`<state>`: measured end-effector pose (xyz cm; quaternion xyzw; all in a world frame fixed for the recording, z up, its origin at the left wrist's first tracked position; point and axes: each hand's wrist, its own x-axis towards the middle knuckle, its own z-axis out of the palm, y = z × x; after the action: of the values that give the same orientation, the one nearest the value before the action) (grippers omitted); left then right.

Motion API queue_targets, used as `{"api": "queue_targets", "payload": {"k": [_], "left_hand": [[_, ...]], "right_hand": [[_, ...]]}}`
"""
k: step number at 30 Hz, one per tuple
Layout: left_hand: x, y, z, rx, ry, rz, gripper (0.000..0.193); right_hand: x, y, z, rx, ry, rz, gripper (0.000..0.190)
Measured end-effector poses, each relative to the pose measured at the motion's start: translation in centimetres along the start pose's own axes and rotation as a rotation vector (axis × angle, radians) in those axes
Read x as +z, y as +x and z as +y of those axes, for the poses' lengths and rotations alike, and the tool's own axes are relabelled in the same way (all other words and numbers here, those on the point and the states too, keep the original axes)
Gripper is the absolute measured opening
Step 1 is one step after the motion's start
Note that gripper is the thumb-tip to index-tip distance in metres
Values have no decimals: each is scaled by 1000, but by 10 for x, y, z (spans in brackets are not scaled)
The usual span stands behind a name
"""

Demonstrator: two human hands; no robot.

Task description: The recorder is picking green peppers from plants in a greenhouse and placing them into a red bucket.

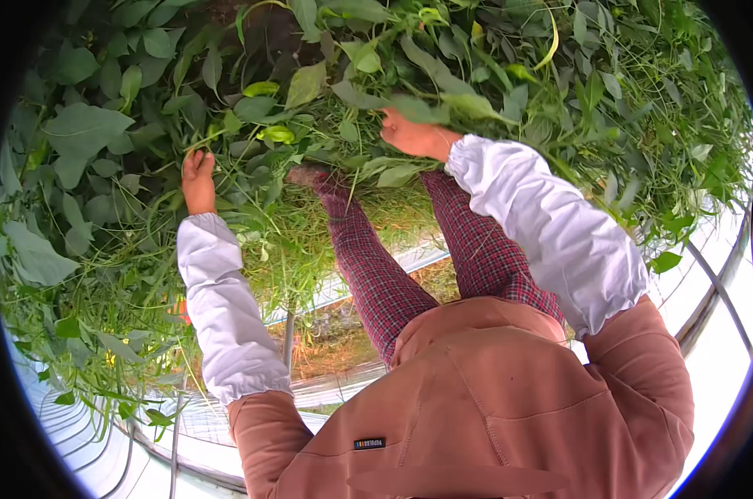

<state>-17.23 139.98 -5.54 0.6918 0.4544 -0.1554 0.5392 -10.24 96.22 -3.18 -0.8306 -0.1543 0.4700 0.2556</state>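
Among leafy pepper plants, my left hand [198,181] is raised at the left, its fingertips against thin green stems; whether they pinch a stem is unclear. My right hand [414,134] reaches into foliage right of centre, its fingers curled and partly covered by a long leaf [417,109]. What it grips, if anything, is hidden. Between the hands hang a pale green pepper [276,134] and, a little higher, another green pepper [261,89]. White sleeve covers are on both forearms.
Dense foliage [89,131] fills the upper view and both sides. Tall grass [289,249] grows around my feet and legs in checked trousers [376,268]. Metal poles [289,337] and white plastic sheeting [208,418] show at the lower left, with another pole [723,293] at the right.
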Motion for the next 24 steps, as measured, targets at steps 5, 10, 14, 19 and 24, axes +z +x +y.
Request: {"api": "queue_targets", "payload": {"k": [5,10,14,19,24], "left_hand": [[11,-47,-32,101,-71,195,56],[42,-115,-67,96,-261,354,65],[42,-144,-89,-159,-430,496,71],[54,-186,-123,-121,-319,304,68],[67,-250,-112,-320,-333,-25,45]], "right_hand": [[53,13,11,119,322,92,37],[82,58,-22,108,1107,200,33],[60,73,-75,-1,417,477,35],[44,112,-175,-415,-3,515,41],[84,121,-221,-450,-478,-207,46]]}}
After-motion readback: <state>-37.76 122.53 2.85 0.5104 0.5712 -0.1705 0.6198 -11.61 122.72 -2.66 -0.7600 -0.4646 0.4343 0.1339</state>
